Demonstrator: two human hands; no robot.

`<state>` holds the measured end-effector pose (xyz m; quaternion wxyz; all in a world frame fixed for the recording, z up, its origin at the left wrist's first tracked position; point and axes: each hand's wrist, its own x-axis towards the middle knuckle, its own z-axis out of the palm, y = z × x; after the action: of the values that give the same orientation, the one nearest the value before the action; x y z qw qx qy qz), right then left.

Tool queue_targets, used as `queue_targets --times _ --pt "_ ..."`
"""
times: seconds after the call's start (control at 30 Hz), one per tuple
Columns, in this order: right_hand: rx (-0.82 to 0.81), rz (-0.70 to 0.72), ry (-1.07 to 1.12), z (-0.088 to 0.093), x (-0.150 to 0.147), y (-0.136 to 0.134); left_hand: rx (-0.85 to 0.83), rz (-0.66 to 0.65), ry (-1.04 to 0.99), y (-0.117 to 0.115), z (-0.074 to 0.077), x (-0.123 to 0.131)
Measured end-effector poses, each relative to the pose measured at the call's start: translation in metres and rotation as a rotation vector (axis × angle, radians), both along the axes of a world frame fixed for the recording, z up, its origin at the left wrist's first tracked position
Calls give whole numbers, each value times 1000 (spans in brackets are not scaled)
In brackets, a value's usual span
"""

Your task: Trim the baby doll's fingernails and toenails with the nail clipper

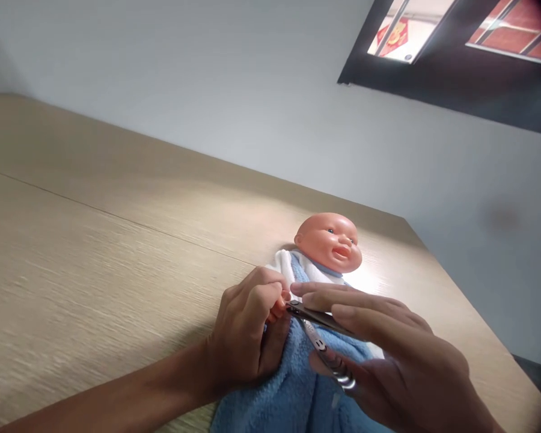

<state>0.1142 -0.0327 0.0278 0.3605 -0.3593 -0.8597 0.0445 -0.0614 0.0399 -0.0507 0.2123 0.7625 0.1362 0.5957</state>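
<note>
A baby doll [330, 242] lies on its back on a wooden table [94, 240], wrapped in a blue towel [293, 391] with white cloth at the neck. My left hand [247, 337] is closed in a pinch on the doll's small hand at the towel's edge. My right hand [401, 361] grips a metal nail clipper [322, 337], fingers along its top lever and thumb underneath. The clipper's jaws sit right at the doll's fingertips, beside my left thumb.
The table runs back to a pale grey wall [252, 90], and its right edge [455, 282] drops off close to the doll. A dark-framed window [455, 54] is at the upper right.
</note>
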Motion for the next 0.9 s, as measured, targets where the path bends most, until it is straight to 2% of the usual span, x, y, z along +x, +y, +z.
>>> queue_targets --times 0.5,0.73,0.9 --pt "16 -31 -2 0 -9 2 3 -16 -4 3 0 1" --pt "-33 -119 -171 11 -10 -2 -16 -24 4 2 -1 0" --pt "-29 -121 -197 19 -17 -2 -13 -19 -13 2 0 1"
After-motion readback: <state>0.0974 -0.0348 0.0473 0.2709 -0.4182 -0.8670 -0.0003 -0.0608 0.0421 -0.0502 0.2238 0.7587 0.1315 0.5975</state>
